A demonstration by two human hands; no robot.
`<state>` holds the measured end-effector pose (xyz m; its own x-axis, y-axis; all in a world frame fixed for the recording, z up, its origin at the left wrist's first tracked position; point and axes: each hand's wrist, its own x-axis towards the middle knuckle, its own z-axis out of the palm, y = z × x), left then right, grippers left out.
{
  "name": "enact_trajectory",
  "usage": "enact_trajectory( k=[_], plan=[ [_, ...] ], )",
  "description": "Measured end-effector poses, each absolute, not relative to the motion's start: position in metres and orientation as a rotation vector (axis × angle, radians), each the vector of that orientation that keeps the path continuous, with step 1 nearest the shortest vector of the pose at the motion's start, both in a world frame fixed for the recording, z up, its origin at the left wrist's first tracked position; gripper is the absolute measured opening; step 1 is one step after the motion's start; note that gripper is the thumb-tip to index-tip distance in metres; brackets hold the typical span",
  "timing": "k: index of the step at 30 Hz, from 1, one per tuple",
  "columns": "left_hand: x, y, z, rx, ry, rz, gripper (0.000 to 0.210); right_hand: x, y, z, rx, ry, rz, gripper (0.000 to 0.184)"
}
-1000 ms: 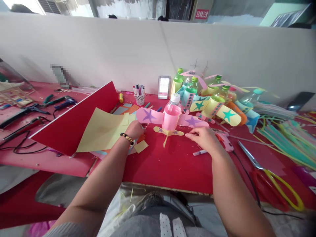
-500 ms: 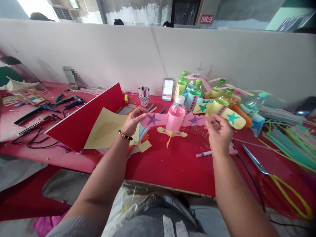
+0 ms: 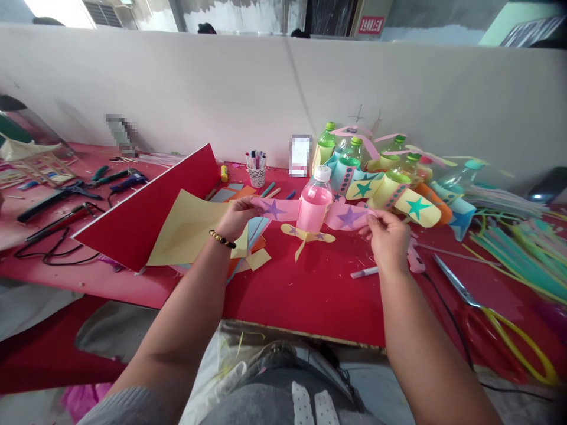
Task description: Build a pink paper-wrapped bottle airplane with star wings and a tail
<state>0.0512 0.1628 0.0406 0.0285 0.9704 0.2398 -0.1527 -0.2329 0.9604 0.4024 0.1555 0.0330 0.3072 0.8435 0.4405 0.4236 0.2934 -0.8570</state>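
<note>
A clear plastic bottle (image 3: 316, 203) with a white cap and a pink paper wrap stands on the red table in front of me. Pink paper wings with purple stars stick out from both its sides. My left hand (image 3: 241, 215) pinches the tip of the left wing (image 3: 281, 210). The end of the right wing (image 3: 349, 217) is between the thumb and fingers of my right hand (image 3: 390, 233). At the bottle's base is a yellow paper tail (image 3: 309, 234) with small purple stars. A white pen (image 3: 364, 272) lies near my right wrist.
Finished-looking bottle planes (image 3: 390, 177) crowd the back right. Scissors (image 3: 476, 304) with yellow handles and a pink glue gun (image 3: 415, 260) with a cord lie at right. Yellow paper (image 3: 192, 227) leans by a red board (image 3: 155, 206). A pen cup (image 3: 256, 175) stands behind.
My right hand has closed on the end of the right wing, which now droops slightly. My left hand keeps its pinch on the left wing. The view has shifted a little.
</note>
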Motion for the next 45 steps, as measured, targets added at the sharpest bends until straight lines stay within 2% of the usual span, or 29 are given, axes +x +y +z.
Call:
enact_trajectory(
  k=[11, 15, 20, 26, 32, 45],
  plan=[
    [0.054, 0.167, 0.039, 1.212, 0.972, 1.467, 0.026, 0.401, 0.156, 0.035, -1.291, -1.299, 0.448, 0.031],
    [0.057, 0.166, 0.040, 1.222, 0.993, 1.490, 0.021, 0.400, 0.155, 0.036, -1.280, -1.291, 0.440, 0.034],
    [0.056, 0.171, 0.037, 1.169, 1.054, 1.678, 0.032, 0.401, 0.154, 0.038, -1.284, -1.270, 0.355, 0.042],
    [0.055, 0.173, 0.033, 1.129, 1.142, 1.878, 0.020, 0.400, 0.153, 0.038, -1.247, -1.298, 0.393, 0.035],
    [0.064, 0.167, 0.041, 1.125, 1.185, 1.874, 0.034, 0.399, 0.156, 0.035, -1.204, -1.272, 0.418, 0.033],
    [0.067, 0.169, 0.039, 1.147, 1.121, 1.899, 0.035, 0.395, 0.152, 0.040, -1.100, -1.152, 0.449, 0.037]
  ],
)
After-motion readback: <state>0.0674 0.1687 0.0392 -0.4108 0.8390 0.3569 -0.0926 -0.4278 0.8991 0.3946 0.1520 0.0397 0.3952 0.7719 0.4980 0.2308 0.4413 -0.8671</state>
